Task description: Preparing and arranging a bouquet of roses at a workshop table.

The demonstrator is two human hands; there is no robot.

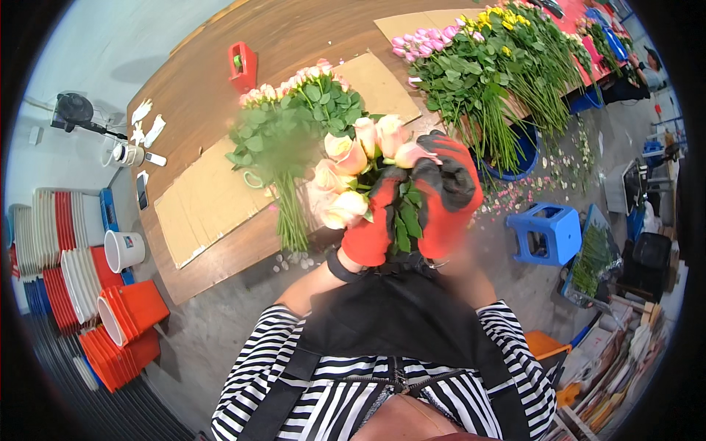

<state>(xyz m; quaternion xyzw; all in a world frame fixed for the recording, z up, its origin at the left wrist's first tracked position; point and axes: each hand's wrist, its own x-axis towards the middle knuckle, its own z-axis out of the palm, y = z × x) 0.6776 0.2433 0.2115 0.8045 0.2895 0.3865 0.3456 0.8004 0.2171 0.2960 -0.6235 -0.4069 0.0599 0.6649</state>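
Note:
My left hand (378, 220), in a red and black work glove, is closed around the stems of several peach roses (347, 157), just below the blooms. My right hand (449, 176), gloved alike, has its fingers at the rose bloom (411, 154) on the right side of the bunch. Green leaves hang between my two hands, and the lower stems are hidden by them. To the left, bundles of peach roses (325, 102) with tied-looking green stems (291, 220) lie on cardboard (215, 198) on the wooden table (187, 105).
A red tape dispenser (242, 66) stands on the table. Pink and yellow roses (441, 71) lie at the right, stems over a blue bucket (515, 149). A blue stool (546, 234) is on the floor. Orange buckets (132, 314) stand at left. A person (651, 69) is far right.

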